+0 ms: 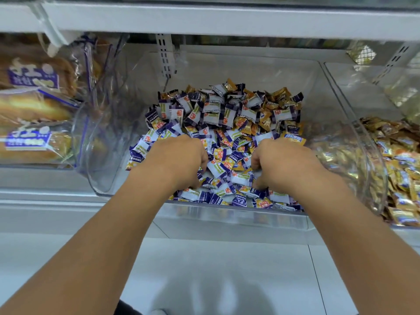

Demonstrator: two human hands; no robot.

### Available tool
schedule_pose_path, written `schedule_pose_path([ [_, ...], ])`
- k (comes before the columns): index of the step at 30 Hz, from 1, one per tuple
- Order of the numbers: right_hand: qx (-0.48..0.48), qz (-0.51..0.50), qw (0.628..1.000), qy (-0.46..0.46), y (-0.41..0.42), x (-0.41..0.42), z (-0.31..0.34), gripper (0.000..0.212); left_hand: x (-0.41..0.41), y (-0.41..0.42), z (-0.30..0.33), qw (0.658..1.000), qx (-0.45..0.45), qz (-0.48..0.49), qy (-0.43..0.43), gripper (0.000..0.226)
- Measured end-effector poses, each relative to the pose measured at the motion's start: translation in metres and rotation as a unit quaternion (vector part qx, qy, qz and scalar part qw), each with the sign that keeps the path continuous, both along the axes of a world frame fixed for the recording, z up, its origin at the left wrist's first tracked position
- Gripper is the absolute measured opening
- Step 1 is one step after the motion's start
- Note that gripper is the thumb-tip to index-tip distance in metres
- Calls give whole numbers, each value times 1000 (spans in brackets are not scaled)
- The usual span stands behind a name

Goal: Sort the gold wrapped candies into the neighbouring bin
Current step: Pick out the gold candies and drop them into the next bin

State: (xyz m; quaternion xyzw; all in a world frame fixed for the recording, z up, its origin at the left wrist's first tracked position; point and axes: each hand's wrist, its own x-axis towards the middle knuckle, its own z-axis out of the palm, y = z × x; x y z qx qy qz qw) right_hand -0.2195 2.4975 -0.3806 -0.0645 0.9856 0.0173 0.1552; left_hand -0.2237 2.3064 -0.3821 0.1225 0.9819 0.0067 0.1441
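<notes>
Both your left hand (pixel 179 159) and right hand (pixel 280 162) dig curled into the middle bin (pixel 227 209), grip contents hidden, raking for gold candies (pixel 276 98) bound for the bin (pixel 377 178) right of it.

A: Where is passage open?
B: Above the candy pile (pixel 225 123), beneath the upper shelf (pixel 227 21).
A: Obstacles?
B: Clear bin walls (pixel 327 87) flank the pile; front lip (pixel 227 206) is low.

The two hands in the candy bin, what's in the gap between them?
In the head view, small purple-and-white wrapped candies fill the gap between the left hand and the right hand.
</notes>
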Motion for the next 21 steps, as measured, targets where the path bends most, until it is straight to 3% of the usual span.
schedule_pose_path([
  [3,16,7,999,27,-7,2,-1,27,-1,3,-3,1000,12,-6,19,28],
  [5,18,7,1000,21,-8,2,-3,38,-2,1,-4,1000,19,-13,14,25],
  [9,-105,-10,994,6,6,-7,-1,20,-9,-14,-8,992,123,0,-38,8],
  [12,-253,-61,965,3,11,-7,9,19,-7,-22,-3,969,230,6,-88,7],
  [16,-426,-159,889,-61,7,-2,18,27,1,-21,11,893,431,50,-121,5],
  [19,-477,-198,850,-107,8,-2,20,31,3,-20,15,879,456,64,-122,5],
  [21,-460,-196,858,-118,8,-2,20,31,4,-18,16,878,456,67,-127,6],
])
